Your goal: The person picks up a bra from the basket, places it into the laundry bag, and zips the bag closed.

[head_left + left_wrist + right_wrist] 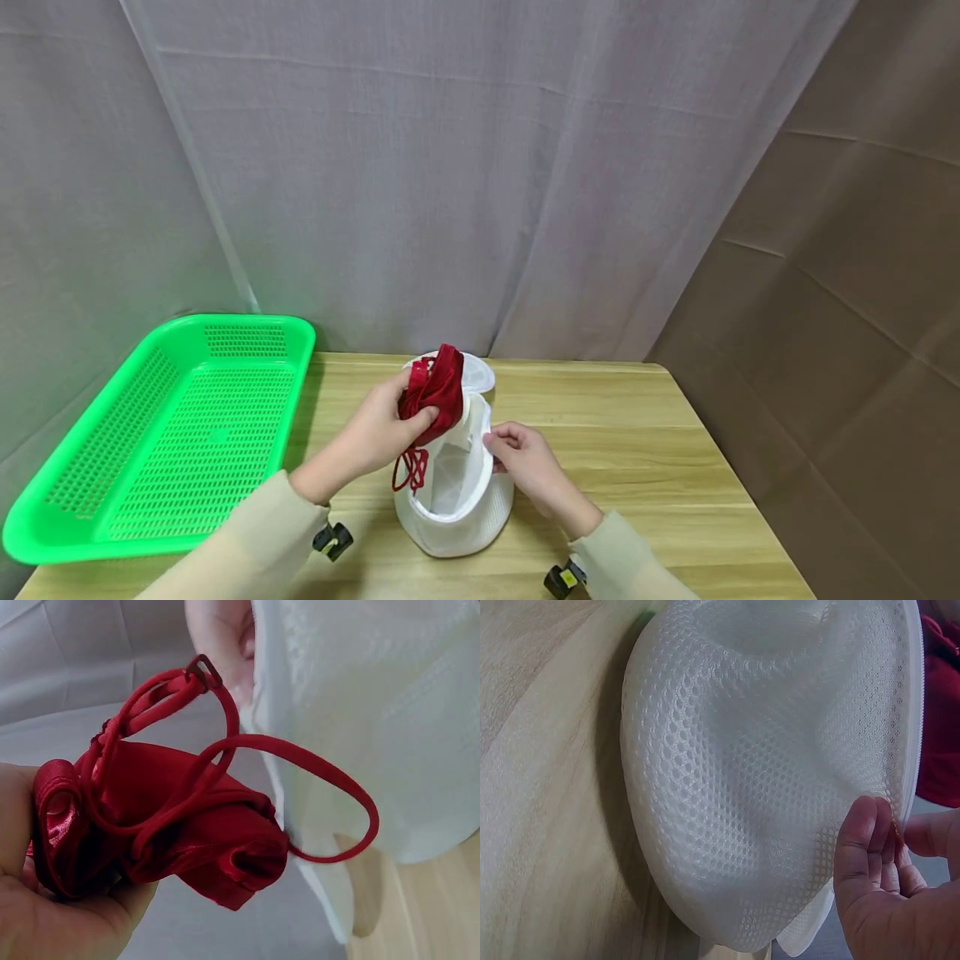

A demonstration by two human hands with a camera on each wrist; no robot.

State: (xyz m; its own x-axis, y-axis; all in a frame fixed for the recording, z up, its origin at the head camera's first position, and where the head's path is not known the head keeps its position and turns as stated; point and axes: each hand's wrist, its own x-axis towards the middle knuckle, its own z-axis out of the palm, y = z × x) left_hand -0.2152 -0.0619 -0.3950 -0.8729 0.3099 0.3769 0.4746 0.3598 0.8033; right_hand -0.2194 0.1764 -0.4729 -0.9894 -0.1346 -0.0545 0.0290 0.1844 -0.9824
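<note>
A folded red satin bra (444, 392) is held in my left hand (382, 429), thumb on the near side, over the mouth of a white mesh laundry bag (457, 537). Its thin straps (322, 769) hang loose in loops, one carrying a small slider. The bag stands upright on the table with its round lid (480, 375) folded back. My right hand (528, 467) pinches the bag's zipped rim on the right side between thumb and fingers. In the right wrist view the honeycomb mesh wall (705, 795) fills the middle, and part of the bra shows behind the rim.
On the left is a large green plastic basket (296, 400) with a perforated base and sides. The wooden table (637, 467) extends to the right of the bag. A grey curtain (420, 183) hangs behind, and a brown cloth (840, 333) lines the right side.
</note>
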